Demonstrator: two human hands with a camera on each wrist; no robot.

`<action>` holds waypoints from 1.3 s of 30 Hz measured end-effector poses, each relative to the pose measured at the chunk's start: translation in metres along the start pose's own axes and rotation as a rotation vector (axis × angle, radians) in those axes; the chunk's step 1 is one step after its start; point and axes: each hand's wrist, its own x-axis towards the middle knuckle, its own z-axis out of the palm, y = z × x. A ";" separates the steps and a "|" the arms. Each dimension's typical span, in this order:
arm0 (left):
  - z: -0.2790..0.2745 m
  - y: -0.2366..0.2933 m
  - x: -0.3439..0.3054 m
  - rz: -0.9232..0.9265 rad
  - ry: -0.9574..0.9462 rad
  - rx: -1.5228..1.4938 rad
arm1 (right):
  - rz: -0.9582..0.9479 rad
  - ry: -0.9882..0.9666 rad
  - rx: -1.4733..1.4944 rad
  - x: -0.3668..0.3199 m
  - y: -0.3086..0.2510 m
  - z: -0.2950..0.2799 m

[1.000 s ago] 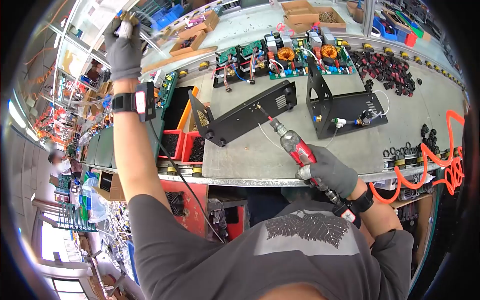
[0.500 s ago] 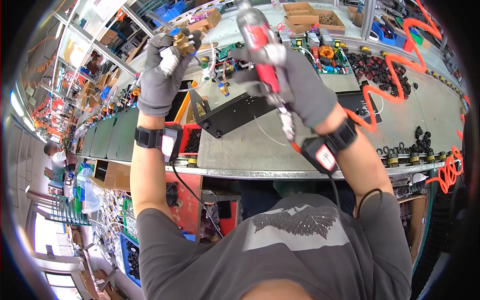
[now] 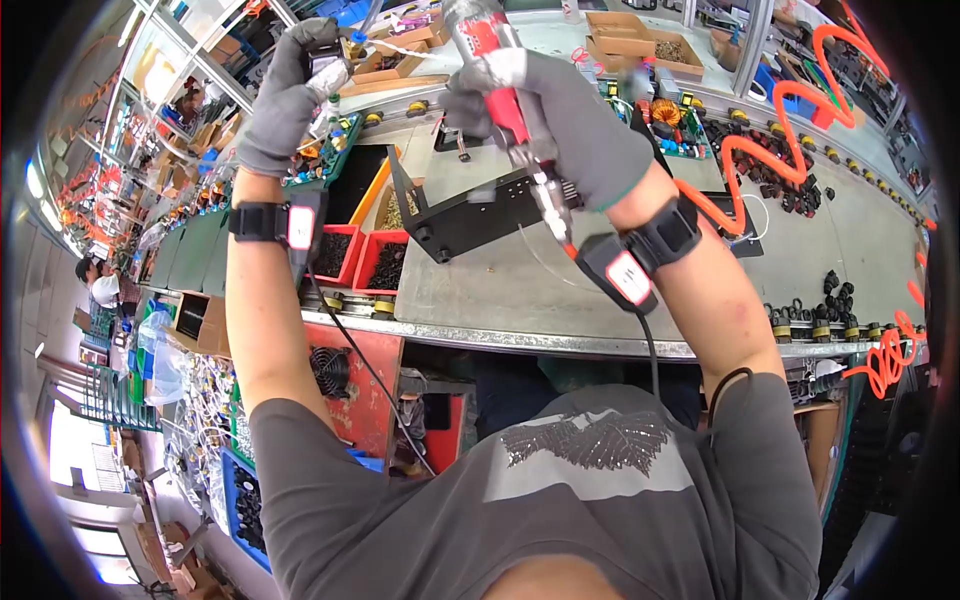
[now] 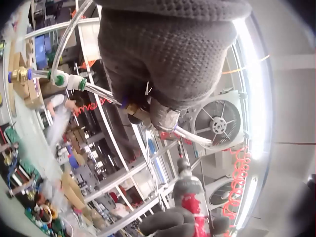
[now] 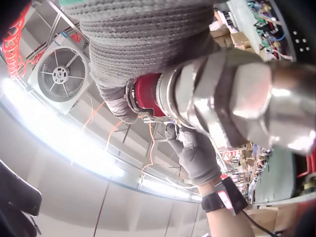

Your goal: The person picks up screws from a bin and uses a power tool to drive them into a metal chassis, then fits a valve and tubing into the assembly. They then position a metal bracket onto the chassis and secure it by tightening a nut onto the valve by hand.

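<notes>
High at the upper left of the head view, my gloved left hand (image 3: 283,105) grips a brass fitting (image 4: 138,112), mostly hidden by the fingers. Clear tubing (image 4: 98,93) runs from it to a white tee (image 4: 66,79), and a second brass fitting (image 4: 20,75) hangs at the tee's far end. My gloved right hand (image 3: 590,125) holds a red and grey air screwdriver (image 3: 508,112) over the bench, its hose end toward me. In the left wrist view the screwdriver's bit points up toward the left hand's fitting. Below lies a black metal bracket (image 3: 470,230).
Red bins (image 3: 380,262) of small black parts stand left of the bracket. Circuit boards (image 3: 668,118) and a heap of black parts (image 3: 785,165) line the back. An orange coiled hose (image 3: 735,170) stretches across the right. Cardboard boxes (image 3: 615,35) sit farther back.
The right hand has lifted the screwdriver from low over the bench and turned it. The left hand came inward with the fitting, then went up and left again, slightly.
</notes>
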 end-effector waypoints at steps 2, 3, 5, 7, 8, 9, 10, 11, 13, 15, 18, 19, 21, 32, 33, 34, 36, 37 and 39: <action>-0.001 0.001 0.008 0.075 -0.117 0.185 | 0.035 0.048 -0.122 0.008 -0.005 -0.003; -0.003 -0.010 0.013 0.023 -0.216 0.122 | -0.001 0.129 -0.238 0.013 -0.003 -0.005; 0.005 -0.042 0.018 -0.108 -0.272 0.091 | -0.143 0.237 -0.439 0.032 0.010 -0.017; 0.026 -0.082 0.019 -0.120 -0.358 -0.042 | -0.130 0.287 -0.398 0.035 0.027 -0.026; 0.041 -0.097 0.019 -0.108 -0.387 -0.084 | -0.119 0.335 -0.359 0.035 0.030 -0.031; 0.059 -0.106 0.018 -0.142 -0.407 -0.064 | -0.047 0.360 -0.286 0.022 0.029 -0.028; 0.075 -0.114 0.017 -0.178 -0.425 -0.044 | -0.041 0.363 -0.294 0.010 0.028 -0.030; 0.091 -0.117 0.017 -0.304 -0.472 -0.062 | 0.005 0.365 -0.275 -0.002 0.028 -0.033; 0.120 -0.121 0.015 -0.265 -0.520 0.141 | 0.063 0.374 -0.258 -0.028 0.029 -0.036; 0.141 -0.114 0.013 -0.530 -0.621 0.105 | 0.112 0.346 -0.308 -0.053 0.029 -0.039; 0.163 -0.122 0.011 -0.508 -0.715 0.360 | 0.280 0.285 -0.314 -0.092 0.039 -0.057; 0.165 -0.120 0.014 -0.584 -0.665 0.300 | 0.281 0.293 -0.308 -0.104 0.038 -0.060; 0.166 -0.112 0.019 0.100 -0.426 0.359 | 0.426 0.181 -0.239 -0.128 0.039 -0.063; 0.184 -0.133 -0.018 -0.518 -0.126 0.375 | 0.670 0.043 -0.172 -0.179 0.081 -0.088; 0.184 -0.140 -0.016 -0.413 0.094 0.436 | 0.670 0.048 -0.166 -0.179 0.081 -0.086; 0.177 -0.145 -0.013 -0.450 0.232 0.539 | 0.696 0.052 -0.146 -0.176 0.078 -0.084; 0.166 -0.141 -0.005 -0.268 0.242 0.679 | 0.722 0.051 -0.123 -0.176 0.081 -0.083; 0.162 -0.138 -0.003 -0.268 0.242 0.682 | 0.707 0.048 -0.113 -0.176 0.086 -0.084; 0.157 -0.123 0.001 -0.551 -0.231 0.225 | 0.685 0.046 -0.105 -0.174 0.086 -0.085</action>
